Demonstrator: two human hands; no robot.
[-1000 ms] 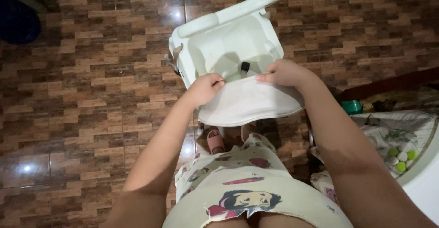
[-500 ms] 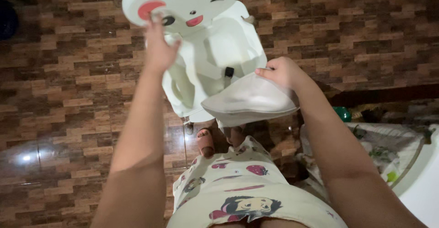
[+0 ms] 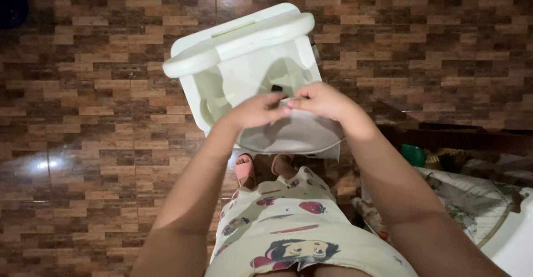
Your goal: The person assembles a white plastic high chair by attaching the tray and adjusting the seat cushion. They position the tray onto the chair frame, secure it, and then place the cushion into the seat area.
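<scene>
Brown brick-pattern floor tiles (image 3: 83, 116) fill the head view, glossy with lamp glare, and a white plastic child's seat (image 3: 244, 60) stands on them just ahead of the person's sandalled feet (image 3: 245, 170). Both hands meet at the seat's inner front edge: the left hand (image 3: 256, 110) and the right hand (image 3: 319, 100) each pinch the top edge of a pale grey liner (image 3: 294, 135) that sags down toward the person. Fingertips touch. To seat the liner well, I judge it wise to keep both grips level and pull evenly, so neither side slips. At right lie a crumpled printed cloth (image 3: 472, 193) and a green object (image 3: 413, 155).
</scene>
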